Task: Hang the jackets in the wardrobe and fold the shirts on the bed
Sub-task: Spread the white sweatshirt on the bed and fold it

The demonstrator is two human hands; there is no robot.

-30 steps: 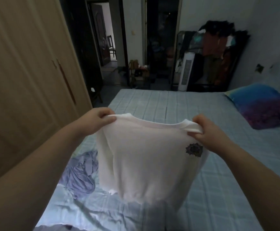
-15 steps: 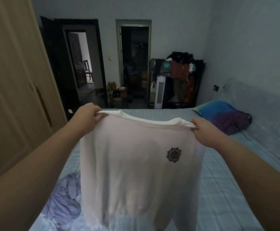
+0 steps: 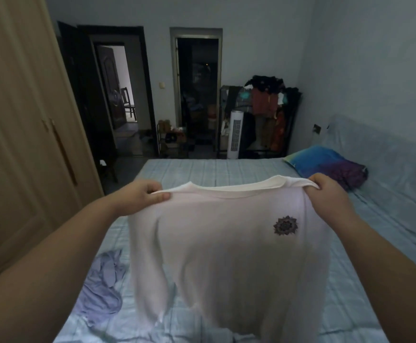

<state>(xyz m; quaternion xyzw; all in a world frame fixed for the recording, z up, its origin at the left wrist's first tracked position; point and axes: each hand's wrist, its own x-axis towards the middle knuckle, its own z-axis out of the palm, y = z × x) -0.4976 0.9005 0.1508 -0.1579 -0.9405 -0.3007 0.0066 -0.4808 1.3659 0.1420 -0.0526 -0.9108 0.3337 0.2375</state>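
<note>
A white shirt [image 3: 221, 243] with a small dark flower emblem on its chest hangs spread in the air over the bed [image 3: 226, 169]. My left hand [image 3: 145, 194] pinches its left shoulder and my right hand [image 3: 325, 191] grips its right shoulder, both at the neckline's ends. The shirt's lower edge hangs near the bedsheet at the bottom of the view. A crumpled pale lilac garment [image 3: 103, 288] lies on the bed to the lower left, partly hidden by my left forearm.
The closed wooden wardrobe [image 3: 21, 144] stands along the left. A blue and purple pillow [image 3: 325, 164] lies at the bed's right. Beyond the bed are two dark doorways, a white tower fan [image 3: 235, 134] and a loaded clothes rack [image 3: 266, 112].
My hands have lifted the shirt and pulled its shoulders wider apart. The view has tilted upward, showing more of the room.
</note>
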